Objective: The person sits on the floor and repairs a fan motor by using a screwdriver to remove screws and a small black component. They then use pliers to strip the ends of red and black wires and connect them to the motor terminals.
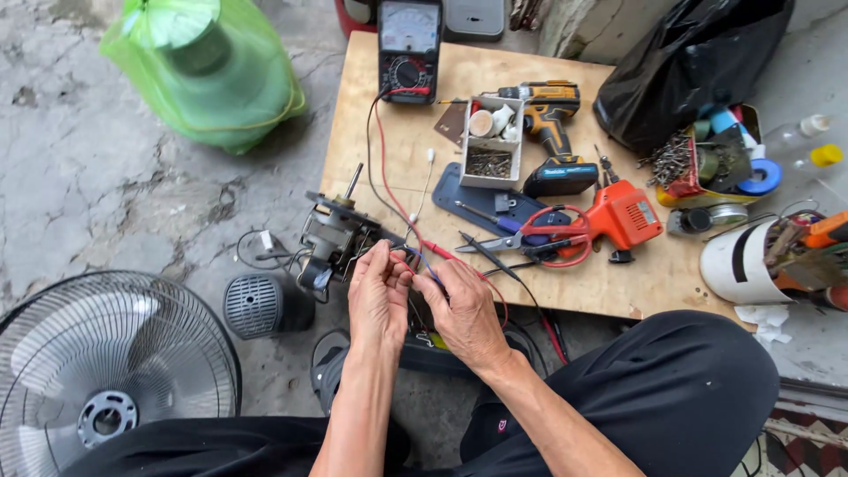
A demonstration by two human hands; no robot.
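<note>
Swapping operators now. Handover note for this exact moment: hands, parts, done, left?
Left hand: pinching thin wires from the bare metal fan motor at the wooden board's edge.
Right hand: gripping the same wire bundle, fingers closed.
Black analogue multimeter sits at the board's far edge, its red and black leads running toward the hands.
Red-handled scissors lie to the right.
Done: motor out of housing.
Left: wires unfinished, grey fan grille off.

Plywood board (618, 287) on cracked concrete floor (106, 203). On board: multimeter (409, 49), cordless drill (552, 132), scissors (539, 237), screw box (491, 141). On floor: fan grille (106, 371).
</note>
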